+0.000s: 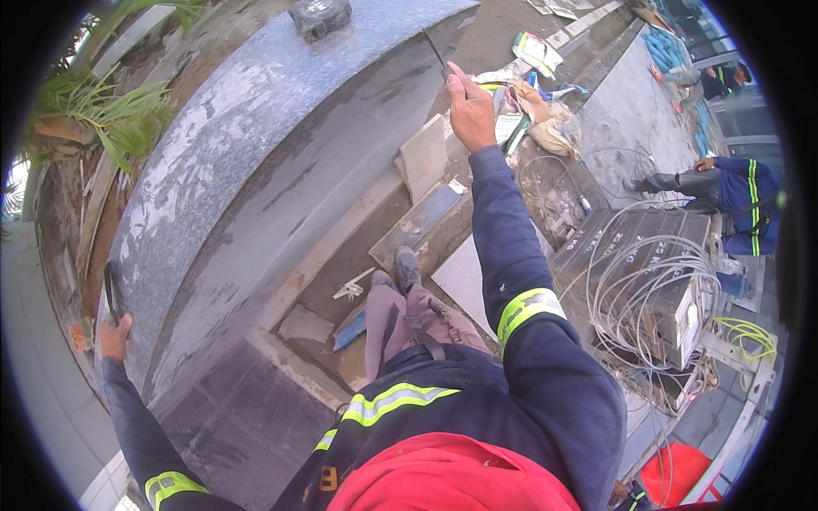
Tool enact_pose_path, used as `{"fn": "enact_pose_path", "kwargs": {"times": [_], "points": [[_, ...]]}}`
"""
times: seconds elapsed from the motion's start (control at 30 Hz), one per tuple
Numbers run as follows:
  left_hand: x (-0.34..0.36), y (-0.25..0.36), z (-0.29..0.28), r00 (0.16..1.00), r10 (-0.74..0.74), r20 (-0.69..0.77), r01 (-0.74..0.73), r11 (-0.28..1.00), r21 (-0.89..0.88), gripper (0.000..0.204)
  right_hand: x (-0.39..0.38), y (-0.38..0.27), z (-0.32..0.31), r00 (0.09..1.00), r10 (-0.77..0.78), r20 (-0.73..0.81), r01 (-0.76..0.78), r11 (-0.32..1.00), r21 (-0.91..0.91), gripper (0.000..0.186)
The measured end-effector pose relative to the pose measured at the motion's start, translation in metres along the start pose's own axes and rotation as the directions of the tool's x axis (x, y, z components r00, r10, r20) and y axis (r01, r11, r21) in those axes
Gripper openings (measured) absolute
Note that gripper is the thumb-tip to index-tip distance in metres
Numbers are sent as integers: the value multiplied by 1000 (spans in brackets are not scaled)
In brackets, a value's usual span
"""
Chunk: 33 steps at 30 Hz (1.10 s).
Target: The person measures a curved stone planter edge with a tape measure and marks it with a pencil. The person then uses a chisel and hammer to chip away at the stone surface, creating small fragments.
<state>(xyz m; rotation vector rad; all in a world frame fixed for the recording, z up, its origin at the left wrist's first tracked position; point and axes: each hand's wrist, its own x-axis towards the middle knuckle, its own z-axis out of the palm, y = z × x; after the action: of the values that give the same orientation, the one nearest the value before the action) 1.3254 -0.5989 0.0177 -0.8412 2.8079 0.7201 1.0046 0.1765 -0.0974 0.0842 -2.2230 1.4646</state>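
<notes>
A curved wall with a speckled grey stone top point(204, 128) runs in front of me, its smooth grey side point(281, 204) facing my legs. At the near left end of the top, my left hand point(115, 336) is closed round a narrow dark strip point(109, 288) lying along the stone's outer edge. My right hand point(471, 115) reaches out to the far right end of the wall, its fingers wrapped round a thin black rod-like piece point(434, 51) slanting up to the stone's inner edge. Whether the two dark pieces are one is not visible. A dark wrapped bundle point(320, 17) rests on the far part of the top.
Below my feet lies a trench with loose stone slabs point(423, 157). Bags and scraps point(554, 128) litter the ground ahead right. Coiled grey cable point(656, 289) drapes over dark stacked boxes point(630, 247) at right. Another person point(750, 200) stands beyond; green fronds point(111, 111) grow left.
</notes>
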Motion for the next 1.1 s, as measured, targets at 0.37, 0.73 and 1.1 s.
{"fn": "enact_pose_path", "kwargs": {"times": [0.37,0.73,1.1], "points": [[-4,7,0,1000,-20,-3,21,1000,23,46,-20,-10,67,979,89,-186,-70,992,103,42],[4,-11,-4,999,-40,-1,40,998,42,52,-40,-28,37,981,182,-70,-168,971,171,42],[2,-9,-3,1000,-27,-10,27,999,42,50,-81,-28,63,998,65,-11,-66,998,-18,45]]}}
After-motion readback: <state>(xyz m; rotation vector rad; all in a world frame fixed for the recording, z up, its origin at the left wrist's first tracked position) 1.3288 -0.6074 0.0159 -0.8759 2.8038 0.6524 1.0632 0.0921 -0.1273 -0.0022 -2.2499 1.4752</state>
